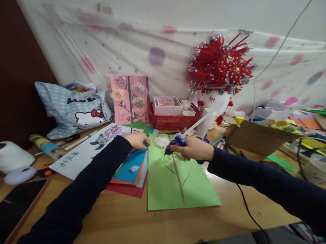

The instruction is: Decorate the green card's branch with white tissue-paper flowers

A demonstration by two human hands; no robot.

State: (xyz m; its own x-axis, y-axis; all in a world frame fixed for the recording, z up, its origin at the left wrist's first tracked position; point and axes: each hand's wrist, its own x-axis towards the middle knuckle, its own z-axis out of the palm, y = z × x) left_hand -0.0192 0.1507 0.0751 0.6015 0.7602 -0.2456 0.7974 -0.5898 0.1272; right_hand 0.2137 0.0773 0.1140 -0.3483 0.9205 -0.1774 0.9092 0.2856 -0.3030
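My right hand (pixel 197 148) is wrapped around a blue hot glue gun (pixel 180 140) with a long white glue stick (pixel 204 118) sticking up from its back. The gun's dark nozzle points left over a light green sheet of paper (pixel 165 187). The sheet bears a drawn grey-brown stem (pixel 179 177) and a white ruffled flower (pixel 161 141) near its top. At the sheet's upper left edge, my left hand (pixel 137 139) has bent fingers drawn together on the paper's border. Beneath the left hand lies a stack of coloured paper (pixel 135 164) with a small white scrap on top.
A white sheet with a flower (pixel 73 164) lies left, near a phone (pixel 13 209). Behind stand a pink flower picture (pixel 120 105), a red basket (pixel 168 122) and a red beaded headdress (pixel 220 66). A cardboard piece (pixel 260 138) is right; a black cord (pixel 246 204) crosses the table edge.
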